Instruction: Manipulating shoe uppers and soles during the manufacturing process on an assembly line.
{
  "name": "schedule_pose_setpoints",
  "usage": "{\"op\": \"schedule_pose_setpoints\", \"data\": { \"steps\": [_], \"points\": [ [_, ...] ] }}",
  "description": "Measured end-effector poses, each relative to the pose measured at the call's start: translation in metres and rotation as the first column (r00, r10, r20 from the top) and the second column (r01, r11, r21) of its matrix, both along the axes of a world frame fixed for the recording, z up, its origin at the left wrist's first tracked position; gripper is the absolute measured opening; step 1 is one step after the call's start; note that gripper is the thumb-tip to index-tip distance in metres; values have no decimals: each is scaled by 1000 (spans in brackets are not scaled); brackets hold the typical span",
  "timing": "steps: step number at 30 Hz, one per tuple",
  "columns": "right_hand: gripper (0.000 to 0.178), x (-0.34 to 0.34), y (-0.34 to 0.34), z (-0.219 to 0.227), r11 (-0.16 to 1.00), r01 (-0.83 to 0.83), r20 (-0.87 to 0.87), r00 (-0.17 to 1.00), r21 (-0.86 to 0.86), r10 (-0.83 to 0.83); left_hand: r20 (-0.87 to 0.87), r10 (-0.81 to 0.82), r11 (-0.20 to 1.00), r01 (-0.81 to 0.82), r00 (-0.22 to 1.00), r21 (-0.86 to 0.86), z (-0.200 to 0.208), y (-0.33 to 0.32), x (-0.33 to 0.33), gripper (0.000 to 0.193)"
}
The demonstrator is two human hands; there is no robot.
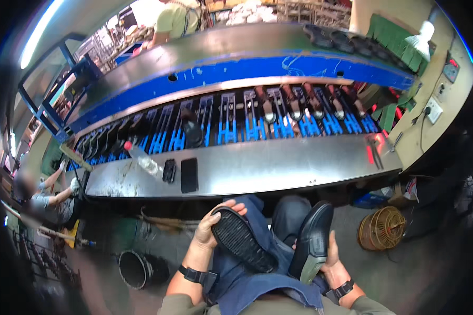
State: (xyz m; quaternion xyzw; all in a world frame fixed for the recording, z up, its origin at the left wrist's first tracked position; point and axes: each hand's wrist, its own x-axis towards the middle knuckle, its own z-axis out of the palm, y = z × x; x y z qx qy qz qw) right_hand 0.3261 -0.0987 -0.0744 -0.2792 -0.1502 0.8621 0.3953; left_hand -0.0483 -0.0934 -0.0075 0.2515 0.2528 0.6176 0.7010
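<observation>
Seated at the line now, lower middle of the frame; the left hand (207, 231) has its fingers curled closed around the toe end of a black outsole (242, 239), tread side up, lying across the lap on the blue apron (257, 286); the right hand (333, 265) cups a black leather shoe (311, 242) from beneath, fingers wrapped shut on it, shoe standing on edge with its pale bottom turned toward the sole; the two pieces sit just beside each other, not yet touching as far as I can see; it reads as the matching step, sole and upper brought up for joining; I'd judge the next move calls for lining up toe to toe and heel to heel before pressing, and a skewed start would be the risk. Above them runs the steel surface (278, 165) across the middle of the frame; a plastic bottle (143, 159) with a red cap, a dark phone (189, 175) and a small black item rest at its left; behind, blue conveyor racks (231, 123) carry shoes on lasts (299, 107) toward upper right; a wicker basket (382, 228) sits on the floor at lower right; another worker (50, 197) crouches at far left.
</observation>
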Motion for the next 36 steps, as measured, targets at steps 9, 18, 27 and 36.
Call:
{"op": "schedule_pose_setpoints", "data": {
  "steps": [9,18,27,36],
  "points": [
    [98,-21,37,20,987,-121,-268,959,-107,88,35,70,993,-66,997,-95,38,-18,22,76],
    [78,-50,50,74,588,-623,305,775,516,554,-516,63,994,-5,854,113,77,-8,59,63],
    [70,-43,32,69,596,-542,350,840,593,415,-706,2,994,75,709,78,108,-8,95,67],
    [61,-42,34,66,633,-507,366,862,585,351,-784,37,984,116,620,138,110,-5,100,66]
  ]
}}
